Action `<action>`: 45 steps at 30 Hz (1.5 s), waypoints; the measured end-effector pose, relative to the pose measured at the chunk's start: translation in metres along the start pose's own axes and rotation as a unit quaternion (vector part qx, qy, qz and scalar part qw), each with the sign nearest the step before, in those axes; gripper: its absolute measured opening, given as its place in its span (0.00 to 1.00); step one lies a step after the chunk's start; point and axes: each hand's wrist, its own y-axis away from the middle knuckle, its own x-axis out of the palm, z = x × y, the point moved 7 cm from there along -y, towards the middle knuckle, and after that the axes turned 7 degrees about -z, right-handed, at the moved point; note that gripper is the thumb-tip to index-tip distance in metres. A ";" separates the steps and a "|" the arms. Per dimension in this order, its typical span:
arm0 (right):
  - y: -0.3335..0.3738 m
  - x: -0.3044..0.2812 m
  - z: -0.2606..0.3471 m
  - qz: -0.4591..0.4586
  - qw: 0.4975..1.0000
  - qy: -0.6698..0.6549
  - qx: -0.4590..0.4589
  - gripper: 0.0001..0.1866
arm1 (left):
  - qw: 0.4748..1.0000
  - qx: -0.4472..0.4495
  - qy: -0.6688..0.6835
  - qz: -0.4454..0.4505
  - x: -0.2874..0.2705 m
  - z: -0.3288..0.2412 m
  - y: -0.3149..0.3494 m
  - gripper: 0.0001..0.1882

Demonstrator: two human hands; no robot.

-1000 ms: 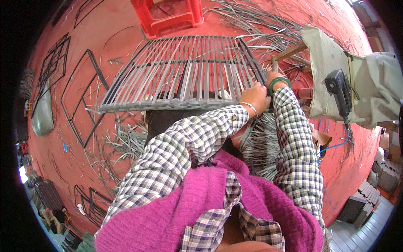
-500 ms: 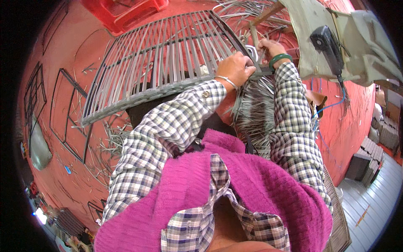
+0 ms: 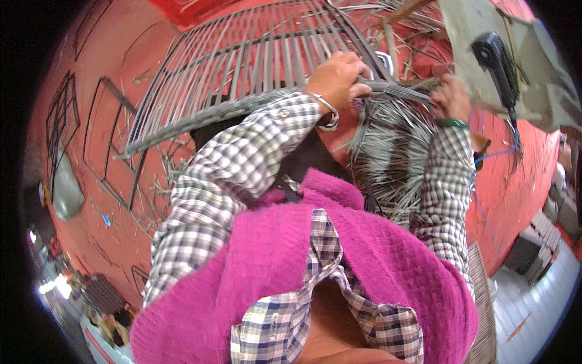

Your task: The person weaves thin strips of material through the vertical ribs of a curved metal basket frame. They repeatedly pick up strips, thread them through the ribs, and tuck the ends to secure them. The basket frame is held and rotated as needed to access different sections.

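A panel frame strung with long grey flat strips (image 3: 206, 109) lies in front of me, its near edge a band of woven strips. At the near right corner of this panel, my left hand (image 3: 341, 79) has its fingers curled round the woven edge. Grey strips (image 3: 400, 91) run from that corner to my right hand (image 3: 453, 100), whose fingers are closed on their ends. The right hand is slightly blurred. Below the strips hangs a thick bundle of cut grey strips (image 3: 394, 151), close to my right forearm.
On the right, a black handheld tool (image 3: 494, 57) rests against a grey cloth (image 3: 458, 45), with a blue hose (image 3: 500, 155) nearby. Thin black metal frames (image 3: 109, 133) and a pale sack (image 3: 66, 194) are on the red floor at left. A red crate (image 3: 182, 12) stands at the far side.
My right hand has moved right, away from the panel's corner, drawing grey strips out sideways. The left hand stays on the woven edge. The whole view has shifted slightly.
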 end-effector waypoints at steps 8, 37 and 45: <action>0.081 -0.345 -0.041 -0.395 0.905 0.155 0.006 0.09 | 0.935 -0.125 -0.331 -0.034 -0.176 0.060 0.160 0.33; 0.127 0.320 0.204 0.222 0.715 0.281 -0.601 0.23 | 0.924 0.014 -0.348 -0.160 -0.260 -0.006 0.033 0.25; 0.102 0.338 0.224 0.236 0.729 0.247 -0.593 0.20 | 0.949 -0.040 -0.274 -0.152 -0.270 0.013 -0.010 0.24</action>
